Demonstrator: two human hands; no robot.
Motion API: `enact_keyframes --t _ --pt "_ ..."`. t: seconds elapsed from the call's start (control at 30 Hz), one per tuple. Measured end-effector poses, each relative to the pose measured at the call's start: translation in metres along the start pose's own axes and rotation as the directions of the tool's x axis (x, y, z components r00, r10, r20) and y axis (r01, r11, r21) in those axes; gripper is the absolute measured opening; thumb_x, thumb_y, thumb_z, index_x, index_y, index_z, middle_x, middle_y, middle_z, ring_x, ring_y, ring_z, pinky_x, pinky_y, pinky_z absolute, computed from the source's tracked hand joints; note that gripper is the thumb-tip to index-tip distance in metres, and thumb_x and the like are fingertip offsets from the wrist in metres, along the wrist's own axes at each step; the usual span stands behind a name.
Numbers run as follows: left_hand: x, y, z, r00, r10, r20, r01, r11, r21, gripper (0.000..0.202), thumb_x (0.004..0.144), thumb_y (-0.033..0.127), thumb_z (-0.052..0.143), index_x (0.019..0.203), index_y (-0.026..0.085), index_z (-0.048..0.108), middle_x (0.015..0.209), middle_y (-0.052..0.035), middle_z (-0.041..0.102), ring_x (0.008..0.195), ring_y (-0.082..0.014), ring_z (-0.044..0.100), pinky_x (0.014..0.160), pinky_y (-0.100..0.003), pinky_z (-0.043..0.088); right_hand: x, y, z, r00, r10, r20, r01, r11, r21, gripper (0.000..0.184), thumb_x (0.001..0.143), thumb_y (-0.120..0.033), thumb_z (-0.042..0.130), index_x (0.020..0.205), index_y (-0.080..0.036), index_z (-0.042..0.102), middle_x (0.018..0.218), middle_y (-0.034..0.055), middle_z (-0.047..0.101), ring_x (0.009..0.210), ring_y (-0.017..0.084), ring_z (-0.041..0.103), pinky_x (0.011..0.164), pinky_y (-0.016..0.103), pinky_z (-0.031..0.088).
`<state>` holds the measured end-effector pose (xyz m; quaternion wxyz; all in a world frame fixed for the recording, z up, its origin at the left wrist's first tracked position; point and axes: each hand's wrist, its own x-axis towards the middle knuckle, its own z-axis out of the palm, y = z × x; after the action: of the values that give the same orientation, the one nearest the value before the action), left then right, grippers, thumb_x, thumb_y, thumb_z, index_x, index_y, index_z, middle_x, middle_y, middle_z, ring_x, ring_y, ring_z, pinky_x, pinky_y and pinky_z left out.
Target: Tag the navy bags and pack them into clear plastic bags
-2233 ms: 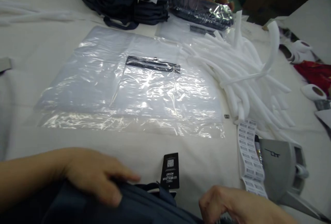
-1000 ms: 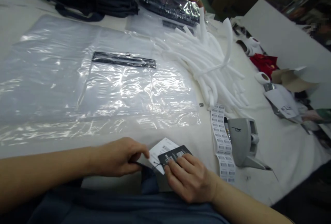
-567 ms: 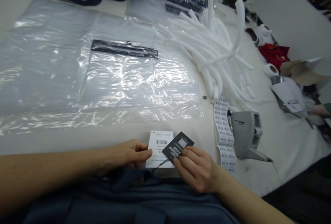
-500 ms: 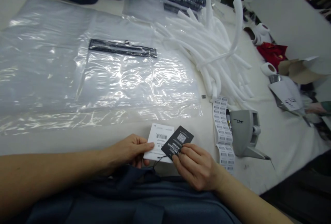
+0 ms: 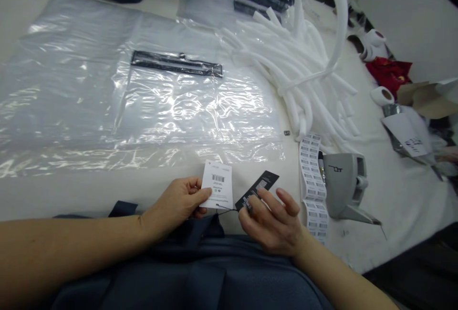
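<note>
showing its printed face, the white tag (image 5: 217, 182) is held by the left hand (image 5: 181, 199), pinched at its lower left edge between thumb and fingers, just above the navy bag (image 5: 265, 276). just beside it, the black tag (image 5: 263, 185) is held near its lower end by the right hand (image 5: 274, 219), gripped lightly, with the other fingers loosely spread. both tags are judged to be light, stiff card, easily creased at the corners and perhaps a little slick; they are best taken by the edges, so that the print is left uncovered. by the thin black cord (image 5: 225, 208) the two are seemingly linked; it is judged weak, and should not be tugged. where it is fastened on the bag cannot be made out. the bag itself, nearest the wearer, is judged soft and bulky, to be lifted by its straps. beyond the hands, the clear plastic bags (image 5: 171, 114) are laid flat, likely slippery and limp. to the right, the barcode labels (image 5: 310, 176) are placed between the right hand and the grey dispenser (image 5: 339, 181).
</note>
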<state>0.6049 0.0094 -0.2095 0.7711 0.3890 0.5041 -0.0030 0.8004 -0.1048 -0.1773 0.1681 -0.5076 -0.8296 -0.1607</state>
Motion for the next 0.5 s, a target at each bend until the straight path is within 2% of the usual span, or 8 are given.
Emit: enact_keyframes --t 0.13,0.2,0.27,0.33,0.4,0.5 --pt "0.001 0.002 0.001 1.000 -0.013 -0.022 0.013 1.000 0.003 0.045 0.059 0.050 0.070 0.080 0.011 0.061 0.056 -0.0017 0.061 0.046 -0.0114 0.050 0.044 -0.021 0.037 0.000 0.007 0.004 0.994 -0.012 0.109 0.004 0.998 0.070 0.022 0.082 -0.014 0.053 0.097 -0.023 0.065 0.076 0.0030 0.061 0.079 0.018 0.050 0.093 0.037 0.039" --pt "0.003 0.001 0.002 0.999 -0.007 -0.037 0.007 1.000 -0.005 0.044 0.060 0.049 0.069 0.081 0.011 0.061 0.058 -0.0019 0.062 0.047 -0.0114 0.051 0.045 -0.020 0.038 0.000 0.011 0.007 0.981 -0.060 0.185 0.042 0.994 0.100 0.023 0.084 -0.015 0.052 0.104 -0.019 0.064 0.072 0.0030 0.058 0.071 0.018 0.046 0.084 0.037 0.041" --pt "0.004 0.000 0.002 0.998 -0.005 -0.064 0.004 1.000 -0.015 0.042 0.061 0.048 0.069 0.080 0.012 0.060 0.058 -0.0019 0.062 0.047 -0.0111 0.051 0.045 -0.020 0.037 0.001 0.013 0.009 0.960 -0.104 0.261 0.076 0.990 0.115 0.016 0.086 -0.013 0.053 0.096 -0.016 0.065 0.066 0.0019 0.053 0.065 0.017 0.042 0.073 0.034 0.041" --pt "0.005 -0.001 0.002 0.996 -0.017 -0.082 0.015 1.000 -0.026 0.040 0.061 0.046 0.069 0.080 0.012 0.060 0.058 -0.0024 0.062 0.047 -0.0108 0.051 0.044 -0.020 0.037 0.002 0.013 0.010 0.950 -0.094 0.298 0.063 0.992 0.111 0.014 0.087 -0.010 0.053 0.080 -0.015 0.064 0.060 0.0007 0.048 0.060 0.015 0.039 0.065 0.032 0.039" --pt "0.006 -0.002 0.001 0.997 -0.019 -0.078 0.017 0.999 -0.027 0.039 0.061 0.045 0.069 0.079 0.011 0.061 0.059 -0.0030 0.063 0.047 -0.0108 0.051 0.045 -0.020 0.037 0.003 0.013 0.009 0.957 -0.056 0.283 0.028 0.995 0.100 0.019 0.087 -0.009 0.054 0.070 -0.016 0.061 0.061 0.0017 0.050 0.063 0.016 0.044 0.069 0.033 0.041" --pt "0.007 -0.003 0.000 0.997 0.003 -0.073 -0.005 1.000 -0.022 0.039 0.061 0.044 0.069 0.079 0.011 0.061 0.061 -0.0034 0.063 0.047 -0.0109 0.051 0.044 -0.020 0.036 0.004 0.012 0.008 0.963 -0.044 0.266 0.019 0.995 0.095 0.015 0.088 -0.010 0.054 0.077 -0.015 0.063 0.083 0.0074 0.063 0.088 0.020 0.055 0.093 0.040 0.041"
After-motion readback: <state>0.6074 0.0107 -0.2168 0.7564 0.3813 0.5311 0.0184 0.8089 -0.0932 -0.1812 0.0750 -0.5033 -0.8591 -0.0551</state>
